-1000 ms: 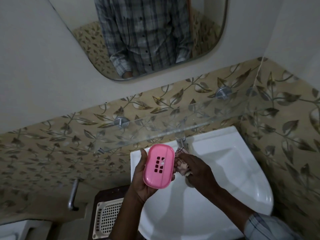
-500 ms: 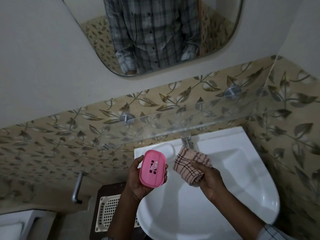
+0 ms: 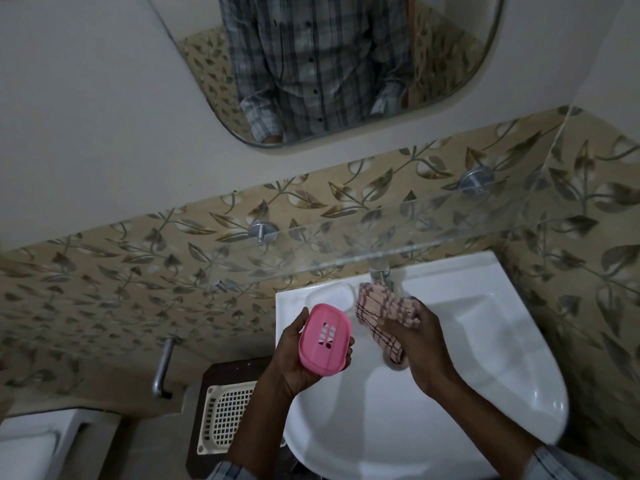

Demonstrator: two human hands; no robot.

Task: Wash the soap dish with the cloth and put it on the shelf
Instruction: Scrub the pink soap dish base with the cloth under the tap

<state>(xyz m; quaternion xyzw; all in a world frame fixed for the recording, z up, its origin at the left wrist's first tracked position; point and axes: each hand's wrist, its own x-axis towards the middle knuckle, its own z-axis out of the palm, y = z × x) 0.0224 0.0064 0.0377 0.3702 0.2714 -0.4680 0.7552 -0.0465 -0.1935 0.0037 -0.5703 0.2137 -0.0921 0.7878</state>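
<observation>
1. Fingers of the left hand curl round the edges of the pink soap dish, thumb on its far long edge and fingertips on the near one, so it sits clamped in the palm. Fingers of the right hand are folded over the cloth, which is bunched in the fist with its ends sticking out above and below.
2. White sink fills the lower right; both hands hang over its left part, and the glass shelf runs along the tiled wall above it, with nothing on it that I can see.
3. Both forearms come up from the bottom edge and converge over the basin. The left wrist is bent so the dish's slotted face tilts towards the camera; the right hand shows its back and is angled in towards the dish.
4. By my reading, the step in hand is the washing itself: cloth and dish are close but apart, the cloth lying just below the tap. Whether water runs, I cannot tell.
5. Next, the cloth has to meet the dish and rub over its face and drain slots while the left hand keeps a firm edge grip, since wet plastic may slip. Shelving comes afterwards.
</observation>
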